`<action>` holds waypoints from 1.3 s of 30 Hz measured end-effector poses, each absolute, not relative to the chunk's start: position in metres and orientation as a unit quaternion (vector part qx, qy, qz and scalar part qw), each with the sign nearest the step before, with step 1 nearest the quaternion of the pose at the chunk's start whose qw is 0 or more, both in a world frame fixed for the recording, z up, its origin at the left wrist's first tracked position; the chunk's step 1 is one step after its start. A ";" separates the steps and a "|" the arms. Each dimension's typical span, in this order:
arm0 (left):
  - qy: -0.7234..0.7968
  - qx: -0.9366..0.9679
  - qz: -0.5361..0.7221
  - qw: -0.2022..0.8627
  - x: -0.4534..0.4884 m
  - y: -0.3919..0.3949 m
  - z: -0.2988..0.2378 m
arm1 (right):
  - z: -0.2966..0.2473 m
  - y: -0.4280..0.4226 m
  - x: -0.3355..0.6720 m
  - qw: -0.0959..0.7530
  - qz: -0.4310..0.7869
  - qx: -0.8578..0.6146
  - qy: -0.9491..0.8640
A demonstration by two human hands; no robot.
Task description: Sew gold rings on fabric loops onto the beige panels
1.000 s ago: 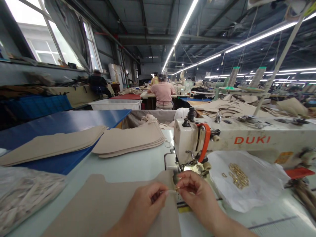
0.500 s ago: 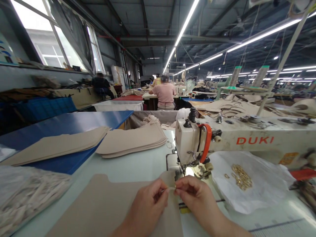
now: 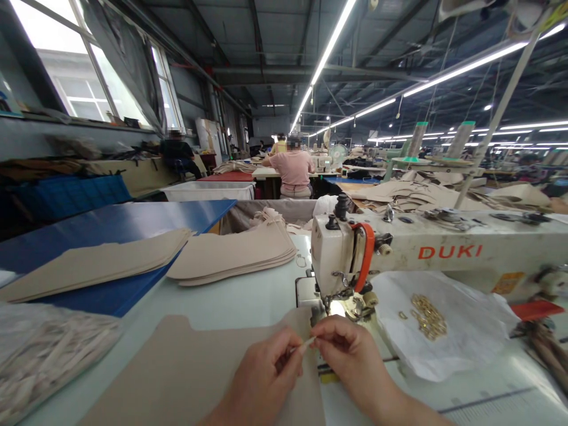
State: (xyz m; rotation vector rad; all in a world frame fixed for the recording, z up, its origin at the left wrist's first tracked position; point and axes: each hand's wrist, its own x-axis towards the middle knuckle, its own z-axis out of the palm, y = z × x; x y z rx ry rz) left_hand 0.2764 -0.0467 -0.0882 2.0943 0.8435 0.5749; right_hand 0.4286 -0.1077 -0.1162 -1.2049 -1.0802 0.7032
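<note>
At the bottom centre of the frame we pinch a small pale strip (image 3: 306,345) between our left hand (image 3: 266,376) and right hand (image 3: 350,355), fingertips closed on its ends, above the beige fabric panel (image 3: 186,373), just below the sewing machine (image 3: 350,254), with brass rings (image 3: 428,316) on white paper (image 3: 465,337) at right.

The one view comes from a camera on the person's head, facing forward and down across the table (image 3: 231,302) from close range, with both hands (image 3: 306,361) at 6 o'clock near the bottom edge. The sewing machine (image 3: 399,254) stands close at 3 o'clock, fabric stacks (image 3: 231,254) lie at 10 o'clock, and the workshop hall recedes far off toward 12 o'clock, under the ceiling lights.
</note>
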 end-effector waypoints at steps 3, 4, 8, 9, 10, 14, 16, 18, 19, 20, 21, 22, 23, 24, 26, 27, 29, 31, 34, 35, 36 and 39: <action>0.312 0.843 0.207 0.387 0.276 -0.049 -0.090 | -0.115 -0.110 0.429 0.603 0.242 -0.553 -0.522; 0.310 0.844 0.203 0.389 0.276 -0.049 -0.090 | -0.113 -0.112 0.428 0.589 0.212 -0.561 -0.542; 0.304 0.831 0.213 0.415 0.276 -0.047 -0.092 | -0.101 -0.119 0.425 0.543 0.158 -0.533 -0.629; 0.304 0.820 0.220 0.432 0.277 -0.046 -0.093 | -0.099 -0.121 0.424 0.539 0.167 -0.520 -0.641; 0.304 0.806 0.226 0.455 0.277 -0.044 -0.093 | -0.098 -0.122 0.424 0.540 0.184 -0.516 -0.639; 0.292 0.734 0.231 0.568 0.280 -0.040 -0.095 | -0.105 -0.119 0.427 0.582 0.302 -0.538 -0.530; 0.283 0.705 0.227 0.610 0.281 -0.039 -0.096 | -0.110 -0.115 0.430 0.594 0.365 -0.535 -0.477; 0.279 0.678 0.217 0.645 0.282 -0.038 -0.096 | -0.113 -0.111 0.433 0.595 0.418 -0.522 -0.446; 0.277 0.665 0.212 0.660 0.282 -0.037 -0.096 | -0.114 -0.110 0.434 0.594 0.441 -0.514 -0.435; 0.275 0.653 0.207 0.675 0.282 -0.037 -0.096 | -0.113 -0.109 0.434 0.593 0.463 -0.505 -0.423; 0.274 0.640 0.202 0.689 0.282 -0.037 -0.095 | -0.111 -0.109 0.434 0.592 0.484 -0.496 -0.411; 0.274 0.625 0.199 0.704 0.281 -0.036 -0.095 | -0.109 -0.109 0.435 0.591 0.504 -0.487 -0.399; 0.274 0.607 0.200 0.719 0.281 -0.035 -0.094 | -0.107 -0.110 0.434 0.590 0.522 -0.479 -0.386; 0.277 0.587 0.204 0.733 0.281 -0.035 -0.093 | -0.105 -0.111 0.434 0.590 0.536 -0.474 -0.374; 0.284 0.553 0.208 0.755 0.281 -0.033 -0.092 | -0.102 -0.112 0.433 0.593 0.551 -0.468 -0.355; 0.287 0.547 0.206 0.759 0.282 -0.032 -0.091 | -0.101 -0.113 0.432 0.595 0.553 -0.468 -0.348; 0.285 0.557 0.196 0.755 0.283 -0.031 -0.091 | -0.101 -0.113 0.431 0.603 0.553 -0.466 -0.338; 0.276 0.580 0.188 0.743 0.285 -0.030 -0.091 | -0.101 -0.112 0.429 0.605 0.554 -0.464 -0.333; 0.283 0.598 0.191 0.725 0.285 -0.030 -0.092 | -0.104 -0.110 0.429 0.601 0.552 -0.468 -0.340; 0.290 0.602 0.190 0.720 0.285 -0.029 -0.093 | -0.106 -0.109 0.429 0.597 0.550 -0.470 -0.346; 0.297 0.606 0.187 0.714 0.284 -0.029 -0.094 | -0.107 -0.109 0.429 0.594 0.546 -0.473 -0.354; 0.297 0.626 0.172 0.700 0.281 -0.029 -0.097 | -0.110 -0.112 0.428 0.591 0.524 -0.473 -0.389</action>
